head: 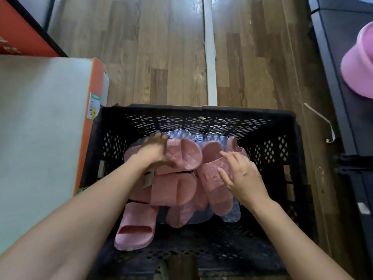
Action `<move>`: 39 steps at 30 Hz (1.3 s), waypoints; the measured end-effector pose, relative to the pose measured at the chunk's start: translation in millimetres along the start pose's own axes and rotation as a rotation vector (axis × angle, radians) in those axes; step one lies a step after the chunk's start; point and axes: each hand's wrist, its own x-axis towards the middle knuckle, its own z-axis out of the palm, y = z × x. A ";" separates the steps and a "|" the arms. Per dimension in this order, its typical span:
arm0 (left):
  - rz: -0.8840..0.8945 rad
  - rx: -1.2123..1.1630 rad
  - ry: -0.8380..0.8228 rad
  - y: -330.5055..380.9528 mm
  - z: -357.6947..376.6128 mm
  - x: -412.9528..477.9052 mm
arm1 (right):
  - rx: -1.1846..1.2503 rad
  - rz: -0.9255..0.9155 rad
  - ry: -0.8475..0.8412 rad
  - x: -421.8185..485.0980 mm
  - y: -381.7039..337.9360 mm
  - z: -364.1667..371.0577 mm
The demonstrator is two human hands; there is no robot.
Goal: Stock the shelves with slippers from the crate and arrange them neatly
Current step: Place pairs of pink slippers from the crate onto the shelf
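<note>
While the left hand (155, 150) grips the top slipper (185, 156), fingers (159, 136) curled over its far edge, the right hand (242, 174) is spread wide over a second slipper (210, 178); contact unclear. Both pink slippers lie on the pile inside the black crate (201, 110), on the floor (161, 47).

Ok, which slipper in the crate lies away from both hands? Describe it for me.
Find the black lattice crate on the wood floor and go to its near left corner. One pink slipper lies there flat, strap end nearest the viewer. Unlike the heaped ones, it sticks out alone.
</note>
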 end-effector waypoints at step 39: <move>-0.111 -0.759 0.393 -54.3 -21.9 -81.8 | 0.751 0.514 -0.367 4.1 -48.7 118.3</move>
